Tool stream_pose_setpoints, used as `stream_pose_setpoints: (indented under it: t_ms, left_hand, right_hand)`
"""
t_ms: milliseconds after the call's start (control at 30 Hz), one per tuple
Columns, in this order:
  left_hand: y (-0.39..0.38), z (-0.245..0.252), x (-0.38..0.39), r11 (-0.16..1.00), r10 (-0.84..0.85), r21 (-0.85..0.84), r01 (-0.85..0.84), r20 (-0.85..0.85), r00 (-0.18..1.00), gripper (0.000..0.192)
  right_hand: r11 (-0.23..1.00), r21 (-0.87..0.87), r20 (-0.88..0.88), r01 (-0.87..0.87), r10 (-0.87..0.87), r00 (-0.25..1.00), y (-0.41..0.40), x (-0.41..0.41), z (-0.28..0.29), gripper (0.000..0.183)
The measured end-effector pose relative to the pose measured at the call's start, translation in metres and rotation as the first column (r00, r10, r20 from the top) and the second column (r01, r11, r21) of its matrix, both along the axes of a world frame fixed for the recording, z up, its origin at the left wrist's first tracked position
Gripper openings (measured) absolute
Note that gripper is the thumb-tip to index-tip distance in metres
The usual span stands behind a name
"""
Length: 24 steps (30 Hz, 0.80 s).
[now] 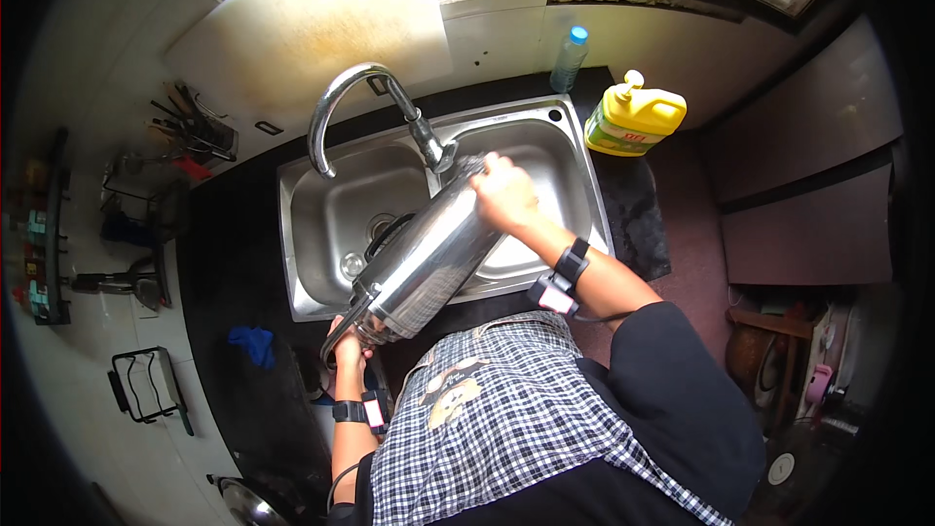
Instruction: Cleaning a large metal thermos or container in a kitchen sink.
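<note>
A large stainless steel cylindrical vessel lies tilted across the double-bowl sink, over the divider. Its lower end comes past the sink's front edge, near my apron. My left hand grips that lower end, beside a dark strip or cord, with part of the fingers hidden behind it. At the raised end my right hand is closed over the rim. Something shiny and crinkled shows by its fingertips, too blurred to name. The chrome faucet arches over the left bowl, its base close to the vessel's raised end.
On the counter's right stand a yellow jug with a pump and a plastic bottle with a blue cap. A blue cloth lies on the black counter at left. A utensil holder hangs on the left wall. A metal lid is below.
</note>
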State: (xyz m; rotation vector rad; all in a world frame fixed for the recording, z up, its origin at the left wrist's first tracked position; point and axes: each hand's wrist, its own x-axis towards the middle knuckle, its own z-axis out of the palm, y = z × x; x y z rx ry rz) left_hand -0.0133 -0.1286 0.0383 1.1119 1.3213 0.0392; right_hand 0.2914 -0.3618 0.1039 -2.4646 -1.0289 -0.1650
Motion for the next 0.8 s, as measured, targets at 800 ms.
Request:
stream_pose_setpoints:
  t_ms: [800]
  left_hand:
    - [-0.008, 0.008, 0.012, 0.625, -0.17, 0.778, 0.069, 0.049, 0.984, 0.034]
  right_hand:
    - [0.969, -0.239, -0.128, -0.054, 0.024, 0.992, -0.002, 0.015, -0.005, 0.017]
